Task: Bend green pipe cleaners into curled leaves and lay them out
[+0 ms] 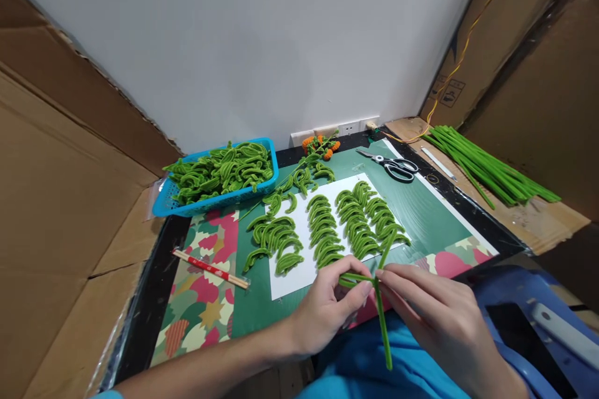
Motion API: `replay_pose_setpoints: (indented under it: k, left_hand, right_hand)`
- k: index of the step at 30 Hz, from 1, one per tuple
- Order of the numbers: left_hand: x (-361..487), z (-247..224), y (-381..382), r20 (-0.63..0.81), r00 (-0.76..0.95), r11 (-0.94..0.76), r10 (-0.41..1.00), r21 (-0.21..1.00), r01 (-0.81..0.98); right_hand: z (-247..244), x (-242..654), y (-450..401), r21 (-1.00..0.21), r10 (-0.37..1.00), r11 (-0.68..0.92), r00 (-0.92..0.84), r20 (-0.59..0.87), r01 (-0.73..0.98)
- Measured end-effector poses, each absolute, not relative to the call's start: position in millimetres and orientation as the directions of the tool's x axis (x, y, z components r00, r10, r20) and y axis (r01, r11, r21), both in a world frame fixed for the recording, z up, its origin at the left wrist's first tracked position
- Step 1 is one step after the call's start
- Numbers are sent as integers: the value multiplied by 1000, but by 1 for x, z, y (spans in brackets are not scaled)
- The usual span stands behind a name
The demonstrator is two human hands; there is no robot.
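Green fuzzy stems cross between my two hands over the table's front edge. My left hand pinches folded green stem pieces between thumb and fingers. Close against it, my right hand has its fingertips closed at the crossing point, where one long piece points up and down. Beyond my hands, curved green pieces lie in columns on a white sheet. More curved pieces lie at its left edge, partly on the green mat.
A blue basket of green pieces stands back left. Wrapped chopsticks lie left. An orange-and-green flower piece, scissors, a white pen and long green stems lie at the back and right. Cardboard flanks both sides.
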State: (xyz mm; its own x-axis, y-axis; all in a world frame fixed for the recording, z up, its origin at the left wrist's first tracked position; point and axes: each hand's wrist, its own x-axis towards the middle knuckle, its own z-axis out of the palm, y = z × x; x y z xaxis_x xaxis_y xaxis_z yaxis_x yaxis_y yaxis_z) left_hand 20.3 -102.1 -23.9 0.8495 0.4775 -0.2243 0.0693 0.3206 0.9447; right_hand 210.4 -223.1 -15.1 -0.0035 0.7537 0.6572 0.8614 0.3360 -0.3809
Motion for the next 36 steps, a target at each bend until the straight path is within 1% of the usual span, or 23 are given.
replay_pose_setpoints:
  k: [4, 8, 14, 16, 18, 19, 20, 21, 22, 23, 24, 25, 26, 27, 28, 29, 30, 31, 32, 33, 34, 35, 36]
  left_hand:
    - [21, -22, -98, -192, 825, 234, 531, 969, 75]
    - [21, -17, -93, -196, 831, 212, 521, 972, 97]
    - [19, 1, -84, -176, 856, 167, 485, 980, 107]
    - [19, 10, -82, -82, 858, 33, 508, 997, 75]
    - [18, 19, -78, 108, 836, -229, 538, 973, 22]
    - [17, 22, -76, 226, 821, -383, 524, 924, -10]
    - [17, 25, -73, 353, 807, -537, 473, 842, -53]
    - [16, 27, -69, 469, 795, -675, 385, 731, -104]
    - [15, 29, -65, 563, 783, -790, 265, 592, -159]
    - [13, 30, -62, 630, 765, -874, 133, 439, -209]
    - [12, 31, -58, 656, 755, -924, 17, 298, -238]
    - [12, 32, -54, 659, 748, -952, -74, 178, -251]
    - [11, 33, -52, 649, 748, -964, -136, 88, -251]
    - [11, 34, -50, 637, 751, -968, -174, 30, -249]
    - [11, 34, -49, 632, 752, -968, -188, 7, -249]
    - [11, 34, -49, 630, 758, -969, -171, 31, -245]
    - [12, 34, -49, 626, 771, -968, -113, 107, -229]
    - [13, 34, -51, 613, 790, -955, -16, 224, -193]
    - [14, 34, -52, 575, 810, -920, 113, 368, -133]
    - [15, 34, -54, 508, 823, -855, 255, 516, -54]
    - [16, 35, -55, 415, 824, -758, 387, 651, 28]
    - [17, 36, -57, 311, 816, -642, 487, 761, 92]
    - [18, 38, -58, 210, 807, -517, 552, 846, 133]
  right_hand:
    - [-15, 213, -224, -323, 739, 378, -73, 670, 868]
    - [-7, 218, -220, -265, 708, 433, -143, 692, 861]
    - [11, 221, -208, -65, 581, 530, -306, 754, 846]
    - [14, 219, -204, -16, 530, 550, -335, 779, 835]
    - [16, 213, -200, -27, 506, 551, -308, 806, 834]
    - [18, 210, -198, -91, 526, 547, -257, 811, 832]
    - [19, 207, -196, -202, 571, 541, -181, 801, 816]
    - [21, 204, -194, -359, 649, 523, -89, 755, 773]
    - [23, 202, -192, -548, 750, 476, 8, 661, 688]
    - [25, 201, -190, -738, 851, 395, 85, 518, 548]
    - [26, 201, -187, -888, 931, 278, 125, 343, 365]
    - [28, 201, -184, -976, 981, 136, 118, 157, 171]
    - [29, 202, -181, -1000, 997, -4, 77, -4, -1]
    - [29, 204, -178, -984, 992, -121, 27, -125, -132]
    - [29, 205, -175, -957, 979, -200, -15, -202, -211]
    - [29, 207, -173, -940, 969, -245, -40, -243, -238]
    - [28, 209, -172, -944, 968, -249, -37, -247, -215]
    - [27, 211, -171, -968, 978, -206, -5, -208, -141]
    - [26, 213, -171, -994, 993, -109, 46, -110, -10]
    - [25, 216, -172, -984, 994, 34, 94, 51, 174]
    - [25, 219, -173, -898, 958, 206, 107, 266, 388]
    - [25, 222, -174, -721, 870, 368, 55, 489, 587]
    - [25, 226, -176, -485, 747, 486, -56, 663, 727]
